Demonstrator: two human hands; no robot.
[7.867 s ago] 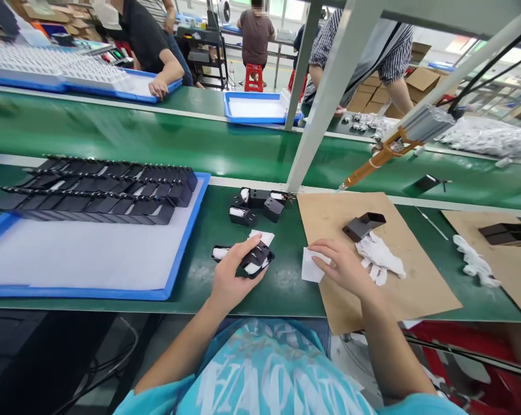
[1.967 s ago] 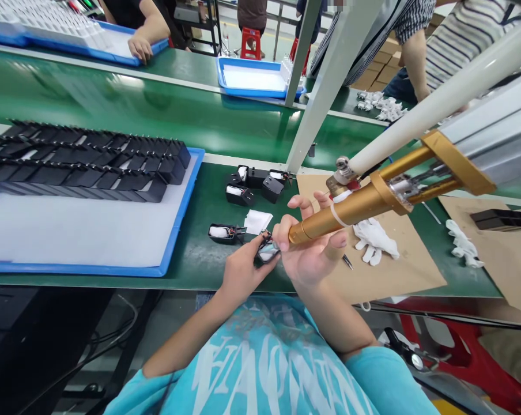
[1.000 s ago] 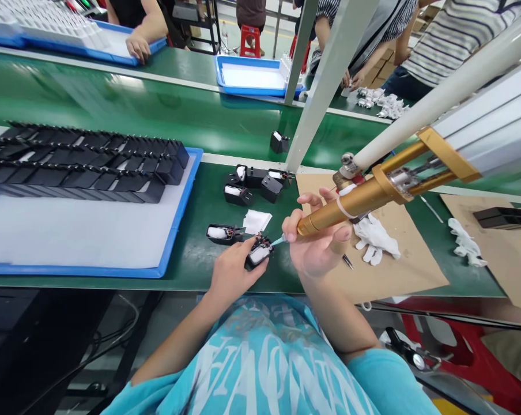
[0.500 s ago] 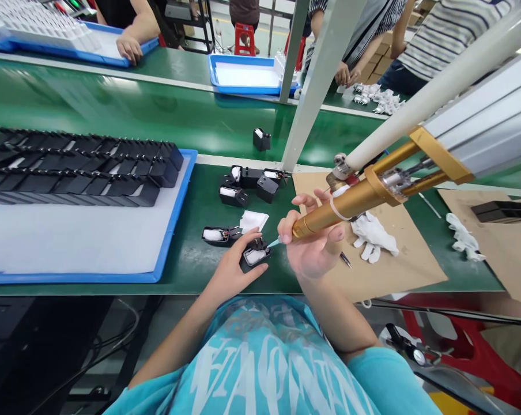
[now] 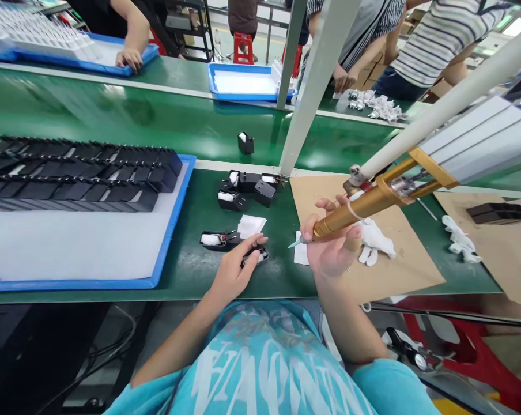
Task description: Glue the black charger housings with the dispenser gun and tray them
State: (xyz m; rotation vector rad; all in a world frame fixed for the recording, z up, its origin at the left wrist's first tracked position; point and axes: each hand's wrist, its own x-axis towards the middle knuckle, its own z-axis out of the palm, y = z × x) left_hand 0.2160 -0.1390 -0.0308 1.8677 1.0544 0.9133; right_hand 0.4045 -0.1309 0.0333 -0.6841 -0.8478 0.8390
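My right hand (image 5: 335, 249) is wrapped round the gold barrel of a glue dispenser (image 5: 364, 204) that hangs from above; its pale nozzle tip (image 5: 295, 244) points left, over a white paper square (image 5: 301, 255). My left hand (image 5: 234, 266) rests on the green table with its fingers on a small black housing with a white insert (image 5: 255, 255). Just left of it lies another open black housing (image 5: 215, 239) and a white paper piece (image 5: 250, 226). Three more black housings (image 5: 245, 187) sit in a cluster further back.
A blue tray (image 5: 174, 222) with rows of black housings (image 5: 83, 176) fills the left. Brown cardboard (image 5: 399, 271) with a white glove (image 5: 375, 242) lies on the right. One black part (image 5: 245, 142) rides the green conveyor belt (image 5: 113, 124). Other people work beyond a slanted white post (image 5: 312, 80).
My right hand has drawn the dispenser to the right, away from the black housing. The left hand has lowered that housing onto the table. The single part on the belt has travelled left.
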